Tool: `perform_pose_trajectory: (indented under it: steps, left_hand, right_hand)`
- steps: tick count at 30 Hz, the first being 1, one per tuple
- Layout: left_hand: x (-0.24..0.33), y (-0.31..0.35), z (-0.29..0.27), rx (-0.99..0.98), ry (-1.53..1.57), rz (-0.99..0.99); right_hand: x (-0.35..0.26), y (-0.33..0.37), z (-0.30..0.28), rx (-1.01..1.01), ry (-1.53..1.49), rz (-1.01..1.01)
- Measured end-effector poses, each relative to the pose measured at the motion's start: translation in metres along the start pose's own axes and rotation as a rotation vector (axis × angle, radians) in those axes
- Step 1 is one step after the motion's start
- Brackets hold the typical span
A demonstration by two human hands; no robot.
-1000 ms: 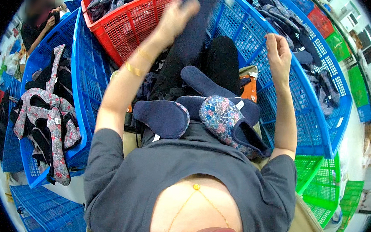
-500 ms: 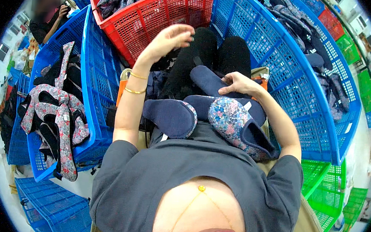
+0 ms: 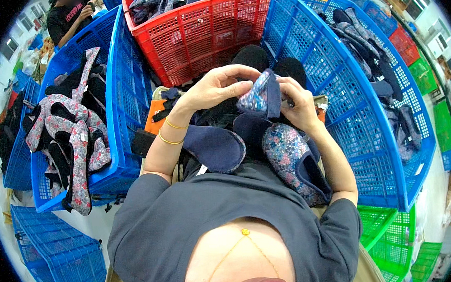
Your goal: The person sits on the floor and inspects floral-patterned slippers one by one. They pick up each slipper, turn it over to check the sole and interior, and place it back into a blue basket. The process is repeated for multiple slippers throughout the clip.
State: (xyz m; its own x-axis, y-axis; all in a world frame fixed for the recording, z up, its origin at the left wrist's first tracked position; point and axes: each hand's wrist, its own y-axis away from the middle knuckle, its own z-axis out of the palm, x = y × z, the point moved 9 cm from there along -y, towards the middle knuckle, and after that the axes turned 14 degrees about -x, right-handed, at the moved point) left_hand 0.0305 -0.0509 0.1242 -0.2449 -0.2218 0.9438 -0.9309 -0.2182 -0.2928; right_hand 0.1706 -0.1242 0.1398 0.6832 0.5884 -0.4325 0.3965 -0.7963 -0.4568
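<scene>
Above my lap I hold a slipper (image 3: 258, 97) with a blue and pink floral upper and a navy side. My left hand (image 3: 220, 89) is closed on its left side, with thumb and fingers at the floral part. On the other side my right hand (image 3: 298, 105) grips the navy part, some fingers hidden behind it. Below my left hand, a slipper with a navy sole (image 3: 217, 150) lies on my lap. To its right rests a floral slipper (image 3: 288, 151), its dark opening toward my right arm. Another navy piece (image 3: 250, 126) shows partly between them.
A blue crate (image 3: 128, 96) with pink-grey floral slippers hanging over its side stands at left. Ahead is a red crate (image 3: 202, 30) filled with slippers. A large blue crate (image 3: 340, 97) curves round my right. Green crates (image 3: 387, 244) stand lower right. A person (image 3: 71, 12) is at far left.
My left hand has come down and right to meet my right hand. The slipper that lay under my right hand is now raised and turned between both hands.
</scene>
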Motion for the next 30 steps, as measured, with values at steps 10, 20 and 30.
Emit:
perform_pose_trajectory:
  steps: [10, 20, 30]
  left_hand:
    - [-0.016, -0.004, 0.019, -0.161, -0.132, -0.128]
    - [-0.054, 0.014, 0.042, -0.22, 0.104, -0.239]
    - [-0.057, 0.017, 0.037, -0.147, 0.134, -0.224]
  right_hand:
    - [0.024, 0.02, 0.04, -0.137, -0.07, 0.048]
    - [0.031, 0.017, 0.035, -0.386, -0.537, 0.175]
    - [0.026, 0.005, 0.06, -0.429, -0.667, 0.137]
